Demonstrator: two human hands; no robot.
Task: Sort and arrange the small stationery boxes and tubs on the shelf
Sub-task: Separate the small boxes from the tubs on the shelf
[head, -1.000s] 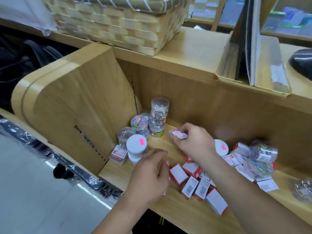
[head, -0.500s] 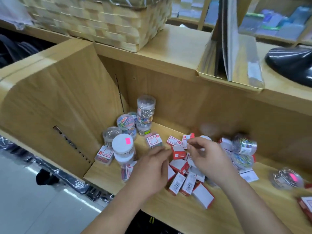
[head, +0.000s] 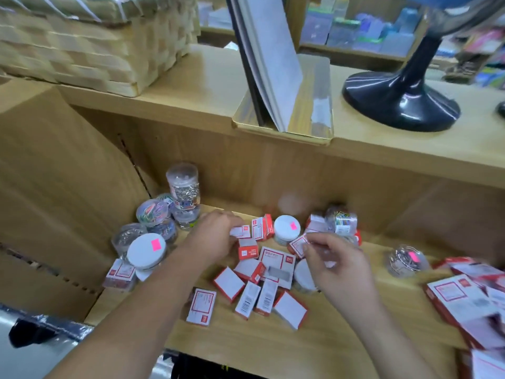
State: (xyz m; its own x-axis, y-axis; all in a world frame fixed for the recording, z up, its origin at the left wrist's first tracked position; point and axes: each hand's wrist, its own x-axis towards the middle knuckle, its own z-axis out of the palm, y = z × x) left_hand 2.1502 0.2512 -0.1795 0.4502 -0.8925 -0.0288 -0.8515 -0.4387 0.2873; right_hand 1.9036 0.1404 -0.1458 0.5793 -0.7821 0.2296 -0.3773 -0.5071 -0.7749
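1. The left hand [head: 216, 237] pinches a small box [head: 241, 231]. The right hand [head: 332, 259] seems to pinch a second box [head: 298, 244], though blur hides the fingers.
2. Both boxes sit mid-shelf [head: 246, 343] among the loose pile [head: 262, 285], right of the clustered tubs [head: 153, 228].
3. Each is best lifted clear of its neighbours, then set down squared, labels facing one way.

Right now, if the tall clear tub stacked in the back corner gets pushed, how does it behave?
Likely tips: the tall clear tub stands on a shorter tub, a narrow stack. Probably hefty for its size; it looks packed with metal clips. Round smooth wall may roll if it falls.
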